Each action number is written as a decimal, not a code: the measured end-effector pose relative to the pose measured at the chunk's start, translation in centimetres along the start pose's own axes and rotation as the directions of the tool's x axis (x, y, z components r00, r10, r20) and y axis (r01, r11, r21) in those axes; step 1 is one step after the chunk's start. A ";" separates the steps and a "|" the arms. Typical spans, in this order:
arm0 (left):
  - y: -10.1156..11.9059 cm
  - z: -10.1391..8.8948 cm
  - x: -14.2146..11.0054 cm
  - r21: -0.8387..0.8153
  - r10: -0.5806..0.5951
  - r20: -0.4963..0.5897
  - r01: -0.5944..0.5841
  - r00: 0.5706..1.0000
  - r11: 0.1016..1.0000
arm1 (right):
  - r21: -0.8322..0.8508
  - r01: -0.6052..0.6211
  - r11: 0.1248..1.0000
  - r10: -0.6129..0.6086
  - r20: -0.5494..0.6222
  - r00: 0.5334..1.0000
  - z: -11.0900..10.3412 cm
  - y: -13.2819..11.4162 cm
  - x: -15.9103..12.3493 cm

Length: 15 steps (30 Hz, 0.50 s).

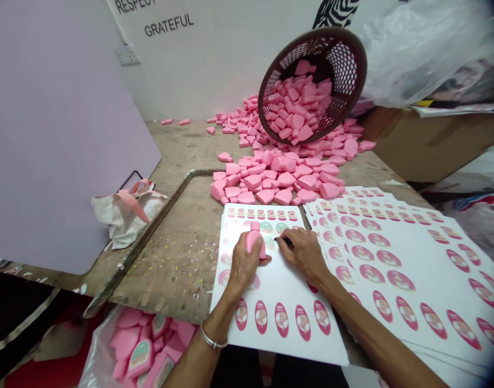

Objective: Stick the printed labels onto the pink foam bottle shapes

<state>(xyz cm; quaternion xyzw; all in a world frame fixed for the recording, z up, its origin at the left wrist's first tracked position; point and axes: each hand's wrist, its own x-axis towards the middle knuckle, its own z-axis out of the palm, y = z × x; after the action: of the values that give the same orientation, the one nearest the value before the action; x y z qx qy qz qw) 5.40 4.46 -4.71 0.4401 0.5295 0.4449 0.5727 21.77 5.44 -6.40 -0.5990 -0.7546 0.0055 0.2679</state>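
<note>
My left hand (244, 264) is wrapped round a small pink plastic bottle (254, 240), its neck pointing away from me. It is held over a white sticker sheet (271, 285) printed with rows of small labels and larger pink ovals. My right hand (306, 252) pinches a small dark pointed tool (286, 242), whose tip is at a greenish label on the same sheet. What exact kind of tool it is cannot be made out. Just beyond the sheet lies a heap of pink bottles (285, 179) without visible labels.
A brown plastic basket (357, 59) lies tipped with pink bottles spilling out. More sticker sheets (412, 253) overlap on the right. A plastic bag (94, 353) below the table edge holds bottles, some labelled. A wooden strip (150, 229) and white cloth pouch (121, 221) are left.
</note>
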 end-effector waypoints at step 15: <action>-0.3 -0.2 -0.1 -0.004 0.015 0.002 -0.014 1.000 1.000 | 0.016 0.015 1.000 -0.013 -0.135 0.991 0.9 0.0 -0.1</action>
<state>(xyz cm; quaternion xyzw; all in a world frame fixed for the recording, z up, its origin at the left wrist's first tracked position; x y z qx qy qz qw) 5.25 4.31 -4.94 0.4432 0.5251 0.4496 0.5707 21.40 5.63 -7.17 -0.5904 -0.7388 -0.0304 0.3236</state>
